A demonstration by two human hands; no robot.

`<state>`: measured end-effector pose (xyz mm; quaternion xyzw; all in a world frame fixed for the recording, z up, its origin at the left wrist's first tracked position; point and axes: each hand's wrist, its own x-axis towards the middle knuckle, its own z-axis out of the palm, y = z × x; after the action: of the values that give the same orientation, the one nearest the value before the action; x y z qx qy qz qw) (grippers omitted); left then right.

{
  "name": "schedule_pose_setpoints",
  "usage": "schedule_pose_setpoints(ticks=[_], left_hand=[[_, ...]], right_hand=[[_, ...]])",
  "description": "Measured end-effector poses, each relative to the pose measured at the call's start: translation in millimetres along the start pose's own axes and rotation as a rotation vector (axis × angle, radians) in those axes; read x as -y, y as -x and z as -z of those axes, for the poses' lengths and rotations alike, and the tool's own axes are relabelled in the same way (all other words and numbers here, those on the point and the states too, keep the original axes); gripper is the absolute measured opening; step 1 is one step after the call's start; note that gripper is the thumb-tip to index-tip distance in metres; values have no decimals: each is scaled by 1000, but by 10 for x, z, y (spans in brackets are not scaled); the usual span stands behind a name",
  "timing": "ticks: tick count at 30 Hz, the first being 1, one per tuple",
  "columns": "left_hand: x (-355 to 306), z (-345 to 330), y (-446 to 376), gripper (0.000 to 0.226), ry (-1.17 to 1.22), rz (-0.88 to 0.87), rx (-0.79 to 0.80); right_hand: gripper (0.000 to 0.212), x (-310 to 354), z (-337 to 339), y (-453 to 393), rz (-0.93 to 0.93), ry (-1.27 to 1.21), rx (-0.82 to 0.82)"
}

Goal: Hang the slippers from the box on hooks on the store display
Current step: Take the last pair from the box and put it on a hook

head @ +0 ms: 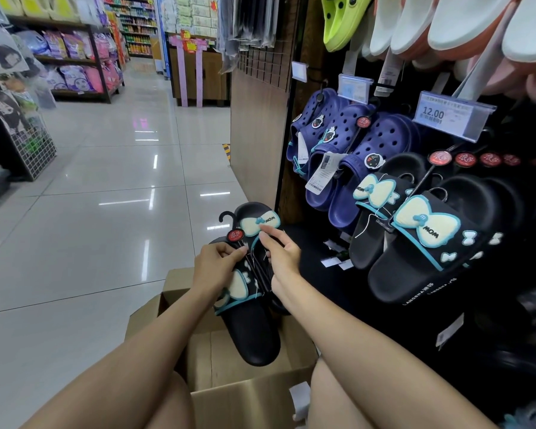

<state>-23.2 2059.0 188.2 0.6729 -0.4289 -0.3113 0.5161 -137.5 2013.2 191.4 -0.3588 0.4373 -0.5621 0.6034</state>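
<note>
A pair of black slippers (250, 329) with cream bows and teal trim, joined on a black plastic hanger hook (226, 216), is held above an open cardboard box (251, 394). My left hand (217, 267) grips the nearer slipper at its strap. My right hand (280, 253) pinches the other slipper by its bow strap. To the right, several matching black bow slippers (415, 239) hang on a display hook (421, 184) under a price tag reading 12.00 (449, 117).
Navy clogs (350, 150) hang left of the black slippers, white and lime slippers (446, 23) above. A wooden panel (257, 125) edges the display. Glossy tiled aisle floor (112, 181) lies to the left, with stocked shelves (72, 57) beyond.
</note>
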Motion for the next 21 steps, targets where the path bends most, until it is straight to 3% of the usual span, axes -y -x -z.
schedule_pose_setpoints(ticks=[6,21], left_hand=[[73,-74,3,27,-97,-7,-30],[71,-58,-28,25,88,88,-202]], right_hand=[[18,-10,-21,-35,13,-15,-35],[19,-56,9,-58,25,126,72]])
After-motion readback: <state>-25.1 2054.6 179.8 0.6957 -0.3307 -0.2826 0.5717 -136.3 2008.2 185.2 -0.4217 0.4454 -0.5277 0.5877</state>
